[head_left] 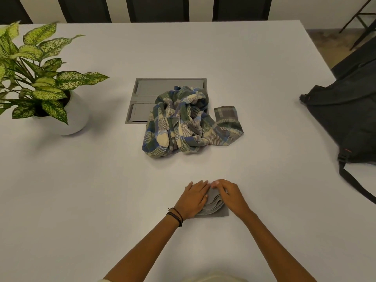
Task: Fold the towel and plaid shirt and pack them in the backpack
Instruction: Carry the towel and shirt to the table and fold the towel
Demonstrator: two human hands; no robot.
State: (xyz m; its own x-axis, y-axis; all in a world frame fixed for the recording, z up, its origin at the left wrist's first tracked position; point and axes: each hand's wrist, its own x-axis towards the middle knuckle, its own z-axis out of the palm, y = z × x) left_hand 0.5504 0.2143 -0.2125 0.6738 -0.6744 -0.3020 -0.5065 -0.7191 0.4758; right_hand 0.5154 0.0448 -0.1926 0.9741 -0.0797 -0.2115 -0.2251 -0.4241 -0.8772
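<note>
Left hand [193, 198]: grip flat, fingers straight, pressing the towel [213, 205]. Right hand [230, 197]: grip narrow, fingers curled over the towel's far edge. Towel grey, folded in layers, lower centre of the desk [81, 190]. Plaid shirt [183, 123] crumpled at mid-frame. Backpack [350, 119] cut off at the right edge.

grey towel [214, 202], blue-green plaid shirt [183, 121], dark backpack [343, 119]
</note>
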